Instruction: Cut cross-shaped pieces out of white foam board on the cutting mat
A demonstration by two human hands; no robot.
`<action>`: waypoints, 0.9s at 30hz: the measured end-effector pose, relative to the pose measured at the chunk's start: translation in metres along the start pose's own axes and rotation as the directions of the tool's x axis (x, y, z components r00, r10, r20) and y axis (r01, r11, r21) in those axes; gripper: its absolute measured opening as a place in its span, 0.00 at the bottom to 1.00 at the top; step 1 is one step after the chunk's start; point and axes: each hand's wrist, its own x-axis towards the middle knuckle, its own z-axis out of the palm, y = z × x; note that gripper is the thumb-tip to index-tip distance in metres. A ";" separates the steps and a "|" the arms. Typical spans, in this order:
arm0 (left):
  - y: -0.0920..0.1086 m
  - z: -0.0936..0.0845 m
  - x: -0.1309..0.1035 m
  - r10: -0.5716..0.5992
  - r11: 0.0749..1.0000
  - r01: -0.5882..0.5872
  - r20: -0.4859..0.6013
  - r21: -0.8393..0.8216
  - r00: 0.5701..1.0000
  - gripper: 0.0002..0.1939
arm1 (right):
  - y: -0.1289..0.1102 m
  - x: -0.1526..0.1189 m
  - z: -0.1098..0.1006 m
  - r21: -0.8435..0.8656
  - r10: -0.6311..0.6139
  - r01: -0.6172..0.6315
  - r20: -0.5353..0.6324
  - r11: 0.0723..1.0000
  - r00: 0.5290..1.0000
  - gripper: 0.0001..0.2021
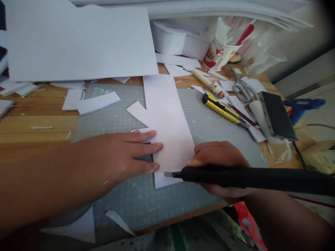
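My left hand (128, 153) lies with spread fingers, its fingertips pressing on the left edge of a long white board strip (169, 118). In my right hand (218, 157) is a long black-handled cutter (214, 176), held low over the strip. Its short metal blade points left and meets the board near the strip's lower end. A line crosses the board there, with a brighter band below it. Under the strip is a grey-green gridded cutting mat (125, 202). A small white offcut (138, 113) touches the strip's left side.
A large white board (81, 42) covers the back left. On the right lie a yellow utility knife (222, 109), scissors (243, 89), a black box-shaped device (277, 115) and a blue glue gun (305, 106). A paper cup (220, 55) stands behind them. White scraps (98, 103) are scattered about.
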 end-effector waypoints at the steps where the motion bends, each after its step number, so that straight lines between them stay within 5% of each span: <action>1: 0.000 0.000 0.000 -0.001 1.000 0.001 -0.010 -0.009 1.000 0.25 | 0.001 -0.001 -0.001 0.016 0.008 -0.008 0.010 1.000 1.000 0.08; 13: -0.003 -0.002 -0.008 -0.004 0.998 0.004 0.005 -0.055 1.000 0.25 | 0.006 -0.016 -0.025 0.009 0.038 -0.038 0.071 0.999 0.997 0.10; 21: -0.007 -0.001 -0.007 -0.014 0.999 0.015 0.023 -0.043 1.000 0.30 | 0.004 -0.037 -0.048 -0.023 0.088 -0.088 0.003 0.996 0.996 0.08; 24: -0.009 0.002 -0.005 -0.018 1.000 0.018 0.032 -0.013 0.999 0.32 | 0.007 -0.056 -0.060 -0.042 0.131 -0.138 -0.142 0.990 0.981 0.05; 27: -0.015 0.010 -0.005 0.010 1.000 -0.010 0.015 -0.011 1.000 0.33 | 0.006 -0.068 -0.058 0.076 0.201 -0.186 -0.397 0.980 0.895 0.06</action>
